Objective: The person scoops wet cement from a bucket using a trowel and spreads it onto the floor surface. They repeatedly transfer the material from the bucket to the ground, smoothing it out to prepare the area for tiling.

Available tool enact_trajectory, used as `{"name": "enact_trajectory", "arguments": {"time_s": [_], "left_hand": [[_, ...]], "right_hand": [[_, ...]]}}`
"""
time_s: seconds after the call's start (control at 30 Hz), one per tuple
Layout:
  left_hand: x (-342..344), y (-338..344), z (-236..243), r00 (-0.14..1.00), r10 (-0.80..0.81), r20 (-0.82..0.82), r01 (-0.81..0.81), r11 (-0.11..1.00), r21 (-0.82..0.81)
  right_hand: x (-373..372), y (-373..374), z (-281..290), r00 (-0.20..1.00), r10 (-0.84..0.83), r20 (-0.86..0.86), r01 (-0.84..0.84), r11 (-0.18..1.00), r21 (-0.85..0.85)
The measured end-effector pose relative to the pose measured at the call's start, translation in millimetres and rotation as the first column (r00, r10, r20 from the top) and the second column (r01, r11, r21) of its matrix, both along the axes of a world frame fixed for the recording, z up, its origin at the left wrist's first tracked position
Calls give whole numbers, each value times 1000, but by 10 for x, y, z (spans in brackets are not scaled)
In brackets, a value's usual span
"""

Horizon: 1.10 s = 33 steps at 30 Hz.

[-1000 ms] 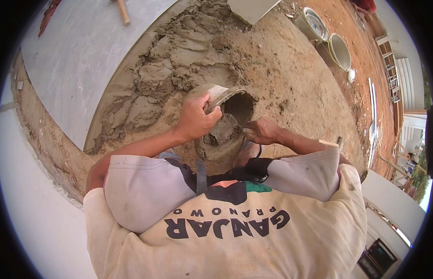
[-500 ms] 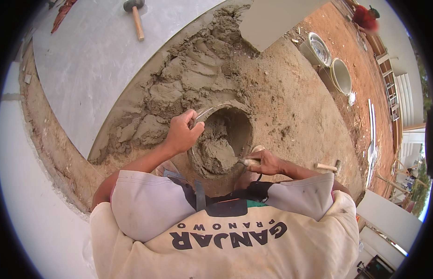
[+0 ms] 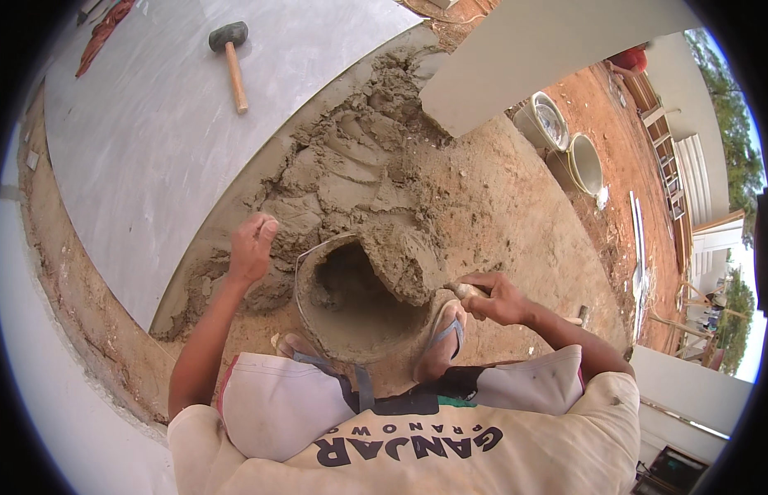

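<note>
My right hand (image 3: 497,298) grips the wooden handle of a trowel (image 3: 462,290). Its blade is hidden by a lump of wet mortar (image 3: 398,268) that hangs over the far right rim of the bucket (image 3: 318,332). The bucket stands between my feet, its dark inside showing, with mortar smeared on the walls. My left hand (image 3: 252,246) hovers left of the bucket, apart from its rim, fingers curled closed with nothing visible in them. A thin wire handle (image 3: 298,266) lies along the bucket's left rim. Beyond spreads a bed of wet mortar (image 3: 351,165).
A rubber mallet (image 3: 236,76) lies on a large grey slab (image 3: 153,157) at the left. A pale panel (image 3: 516,58) juts over the mortar's far end. Two buckets (image 3: 585,162) stand at the far right. A wooden-handled tool (image 3: 578,318) lies beyond my right forearm.
My left hand has let go of the bucket's rim area and moved left. The mortar lump has come from inside the bucket to its far right rim, with the trowel moving right.
</note>
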<state>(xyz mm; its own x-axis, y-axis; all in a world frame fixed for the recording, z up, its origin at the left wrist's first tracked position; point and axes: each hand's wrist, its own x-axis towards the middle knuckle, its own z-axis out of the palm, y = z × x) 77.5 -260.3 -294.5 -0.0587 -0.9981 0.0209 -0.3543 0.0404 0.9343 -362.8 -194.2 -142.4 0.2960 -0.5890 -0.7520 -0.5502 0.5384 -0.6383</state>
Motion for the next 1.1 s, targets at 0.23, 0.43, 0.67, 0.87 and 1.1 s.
{"name": "enact_trajectory", "arguments": {"time_s": [0.23, 0.43, 0.67, 0.87, 1.1], "left_hand": [[1179, -1592, -781, 625, 574, 530, -383, 816, -433], [1341, -2151, -927, 324, 609, 723, -530, 751, -394], [1318, -2147, -821, 333, 505, 796, -556, 787, -267], [1297, -2193, -844, 314, 484, 817, -570, 784, -246], [1325, -2226, -857, 318, 493, 810, -574, 780, -250]], "right_hand": [[356, -643, -76, 984, -175, 36, 177, 983, -46], [924, -1214, -90, 935, -354, 10, 352, 927, -128], [1677, -1958, -80, 723, -680, 119, 691, 712, -125], [2113, -2558, -189, 525, -803, 281, 851, 508, -137], [2122, -3236, -432, 369, -817, 443, 928, 350, -128]]}}
